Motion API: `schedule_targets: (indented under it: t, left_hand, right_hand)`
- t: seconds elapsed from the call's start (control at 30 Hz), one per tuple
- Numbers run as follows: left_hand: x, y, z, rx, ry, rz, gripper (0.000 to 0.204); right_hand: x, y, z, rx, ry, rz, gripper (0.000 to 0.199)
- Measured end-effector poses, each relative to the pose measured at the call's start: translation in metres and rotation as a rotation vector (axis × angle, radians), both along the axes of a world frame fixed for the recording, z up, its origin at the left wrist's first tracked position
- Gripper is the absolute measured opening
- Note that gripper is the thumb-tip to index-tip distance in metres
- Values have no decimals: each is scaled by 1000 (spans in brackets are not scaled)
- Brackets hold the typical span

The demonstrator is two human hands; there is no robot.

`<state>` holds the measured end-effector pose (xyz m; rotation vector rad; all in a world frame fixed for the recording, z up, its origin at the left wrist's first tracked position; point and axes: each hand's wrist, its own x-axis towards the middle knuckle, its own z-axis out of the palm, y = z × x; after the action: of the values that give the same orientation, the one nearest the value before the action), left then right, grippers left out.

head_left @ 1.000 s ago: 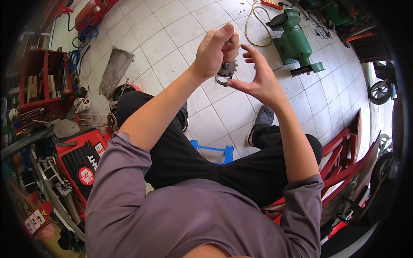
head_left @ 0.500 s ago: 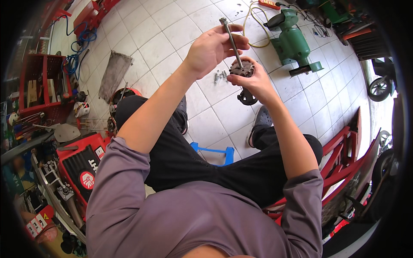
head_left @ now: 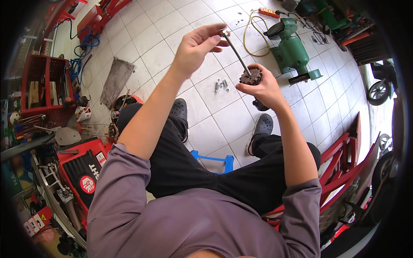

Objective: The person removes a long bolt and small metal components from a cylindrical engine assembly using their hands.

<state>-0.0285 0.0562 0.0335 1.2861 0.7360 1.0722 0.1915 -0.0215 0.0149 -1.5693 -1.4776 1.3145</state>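
My left hand is raised over the tiled floor, pinching the top end of a long thin metal rod. The rod slants down to the right into a dark toothed metal part, which my right hand grips from below. Both hands are held in front of me above my knees. On the floor just under them lies a small heap of loose bolts. A dark round piece lies on the floor below my right hand.
A green bench grinder with a yellow cable stands on the tiles at the upper right. A blue stool shows between my legs. Red shelving and a red machine crowd the left. Red frames sit at the right.
My left hand has drawn the rod up and to the left, out of the toothed part, so more of the rod shows. My right hand has lowered slightly with the part.
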Motion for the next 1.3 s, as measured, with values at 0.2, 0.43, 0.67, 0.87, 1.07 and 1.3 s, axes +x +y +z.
schedule_targets:
  t: [0.2,0.43,0.67,0.87,1.07,1.3]
  left_hand:
    - [-24,15,5,102,649,-82,23]
    - [-13,-3,15,279,591,-132,21]
    - [-5,-10,13,302,561,-101,21]
    - [-16,1,10,189,699,-194,20]
    - [-8,-7,10,265,561,-141,17]
    - [-8,-7,9,223,601,-147,15]
  right_hand:
    - [15,-5,30,82,-314,70,51]
    - [33,-11,38,214,-544,104,51]
    - [37,-12,42,224,-675,94,53]
    - [38,-11,45,244,-647,92,53]
    - [43,-12,42,266,-674,86,51]
    - [43,-13,42,271,-679,107,48]
